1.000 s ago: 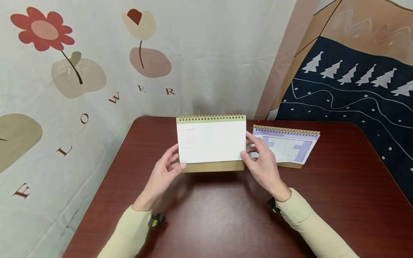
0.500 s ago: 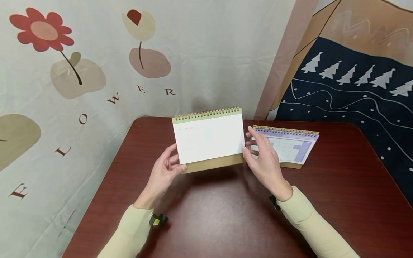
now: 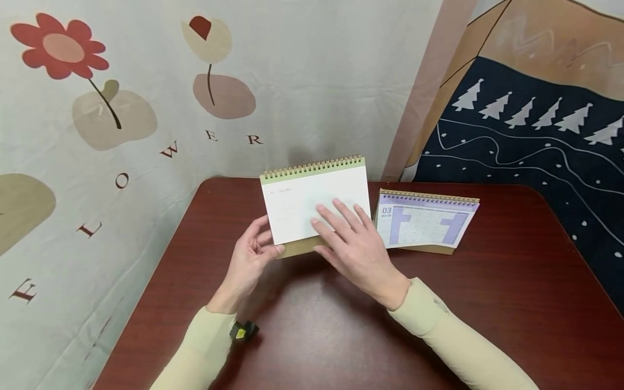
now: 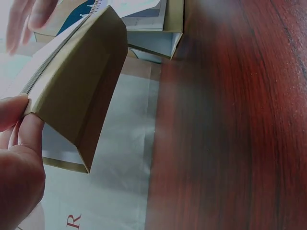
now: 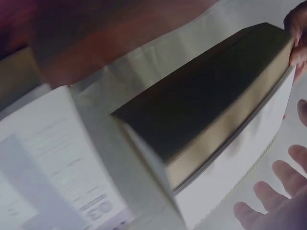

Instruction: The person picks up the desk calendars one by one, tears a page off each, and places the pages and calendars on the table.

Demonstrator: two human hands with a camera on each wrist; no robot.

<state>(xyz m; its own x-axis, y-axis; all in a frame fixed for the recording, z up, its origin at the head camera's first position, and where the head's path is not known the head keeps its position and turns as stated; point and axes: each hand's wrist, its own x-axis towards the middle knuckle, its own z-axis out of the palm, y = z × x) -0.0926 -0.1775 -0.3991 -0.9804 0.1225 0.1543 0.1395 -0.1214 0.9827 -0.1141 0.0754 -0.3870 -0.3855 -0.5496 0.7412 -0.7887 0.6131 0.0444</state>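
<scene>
Now our right hand [image 3: 358,246] has left the green calendar's [image 3: 302,208] edge, fingers flat on its page; left hand [image 3: 251,260] pinches the corner.

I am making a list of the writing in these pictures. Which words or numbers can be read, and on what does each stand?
"FLOWER": spaced letters on the wall cloth.
"03": top left of the purple calendar.
Green calendar: faint small print, too small to read.
"R": cloth, left wrist view.
</scene>
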